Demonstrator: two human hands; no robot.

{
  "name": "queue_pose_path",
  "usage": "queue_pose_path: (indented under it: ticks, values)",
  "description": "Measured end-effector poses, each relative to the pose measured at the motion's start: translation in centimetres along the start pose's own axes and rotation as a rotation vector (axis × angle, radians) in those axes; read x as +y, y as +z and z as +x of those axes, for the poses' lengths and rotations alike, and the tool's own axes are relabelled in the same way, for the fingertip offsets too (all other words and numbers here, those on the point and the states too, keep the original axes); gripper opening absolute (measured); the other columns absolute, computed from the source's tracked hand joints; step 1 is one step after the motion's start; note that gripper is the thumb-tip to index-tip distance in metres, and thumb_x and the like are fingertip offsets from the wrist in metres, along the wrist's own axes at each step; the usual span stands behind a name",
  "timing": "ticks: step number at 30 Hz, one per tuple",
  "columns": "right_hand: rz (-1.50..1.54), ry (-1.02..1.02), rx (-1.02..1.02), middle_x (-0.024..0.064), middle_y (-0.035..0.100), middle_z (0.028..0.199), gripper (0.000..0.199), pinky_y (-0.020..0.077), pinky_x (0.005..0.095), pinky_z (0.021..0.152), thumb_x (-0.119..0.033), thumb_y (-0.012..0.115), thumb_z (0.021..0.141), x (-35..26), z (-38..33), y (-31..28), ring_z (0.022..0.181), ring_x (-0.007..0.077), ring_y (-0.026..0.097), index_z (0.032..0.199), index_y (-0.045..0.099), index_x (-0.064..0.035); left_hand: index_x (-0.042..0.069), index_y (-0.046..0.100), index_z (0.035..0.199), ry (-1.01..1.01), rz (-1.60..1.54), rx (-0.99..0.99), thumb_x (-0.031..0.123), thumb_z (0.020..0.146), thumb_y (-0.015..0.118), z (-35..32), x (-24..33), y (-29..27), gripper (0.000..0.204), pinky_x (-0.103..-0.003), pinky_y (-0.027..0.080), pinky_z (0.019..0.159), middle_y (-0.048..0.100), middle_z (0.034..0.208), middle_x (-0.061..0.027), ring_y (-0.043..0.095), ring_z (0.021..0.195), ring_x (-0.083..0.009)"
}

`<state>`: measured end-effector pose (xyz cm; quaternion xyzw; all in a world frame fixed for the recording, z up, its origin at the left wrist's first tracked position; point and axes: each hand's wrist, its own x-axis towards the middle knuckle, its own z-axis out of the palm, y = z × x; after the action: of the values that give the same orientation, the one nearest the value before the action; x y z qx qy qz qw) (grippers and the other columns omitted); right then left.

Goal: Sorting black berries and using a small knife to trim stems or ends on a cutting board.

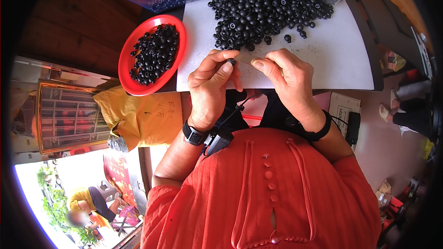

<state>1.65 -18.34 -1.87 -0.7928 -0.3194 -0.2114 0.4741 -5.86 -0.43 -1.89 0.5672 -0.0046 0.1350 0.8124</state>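
Nearest the camera: an orange-red buttoned garment (272, 193) fills the lower frame, with both forearms rising from it. A black wristwatch (194, 134) sits on the left wrist, a black band (318, 133) on the right. The left hand (210, 85) pinches a single black bead (232, 62) between thumb and forefinger — fingers closed on it, just above the near edge of the white board (337, 55). The right hand (288, 78) is curled shut with thumb pressed to fingertips; it seems to grip a thin pale strip or thread, too small to identify. Beyond the hands, a heap of black beads (267, 11) lies on the board — to the left, touching its edge, a red dish (127, 62) holds more beads. A yellow bag (138, 117) lies below the dish.
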Motion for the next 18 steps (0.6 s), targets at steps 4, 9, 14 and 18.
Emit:
queue_pose_path:
  ticks: [4,9,14,18]
  values:
    - [-0.002,0.001,-0.008,0.0049,0.062,0.068,0.025,0.0456,0.0384,0.051,-0.026,0.079,0.092,0.1,0.0,0.0,0.057,0.0238,0.061,0.080,0.065,-0.0091,-0.005,0.067,0.125,-0.006,0.002,-0.004,0.002,0.106,0.055,0.0,0.1,0.0,0.024,-0.030,0.056,0.065,0.060,0.103,-0.0084,0.063,0.079,-0.0180]
    - [-0.031,-0.027,0.003,0.0046,0.062,0.068,0.026,0.0459,0.0385,0.050,-0.027,0.080,0.091,0.2,-0.1,0.2,0.057,0.0237,0.061,0.080,0.065,-0.0095,-0.005,0.067,0.124,-0.021,0.009,0.004,0.002,0.106,0.053,0.0,0.2,0.1,0.024,-0.030,0.055,0.065,0.060,0.102,-0.0087,0.063,0.078,-0.0181]
    - [-0.044,-0.063,0.005,0.0043,0.062,0.068,0.026,0.0460,0.0388,0.050,-0.027,0.082,0.090,0.3,-0.2,0.4,0.056,0.0238,0.061,0.080,0.064,-0.0100,-0.005,0.068,0.122,-0.067,-0.016,0.020,-0.002,0.105,0.055,0.1,0.6,0.2,0.022,-0.027,0.056,0.067,0.061,0.098,-0.0065,0.064,0.074,-0.0143]
    - [0.055,-0.015,0.009,0.0047,0.063,0.068,0.023,0.0447,0.0353,0.050,-0.022,0.083,0.090,-0.1,-0.1,0.0,0.055,0.0204,0.058,0.083,0.066,-0.0061,-0.005,0.068,0.122,-0.058,0.002,0.037,-0.001,0.104,0.056,-0.2,1.3,0.3,0.022,-0.028,0.056,0.066,0.063,0.096,-0.0070,0.064,0.073,-0.0137]
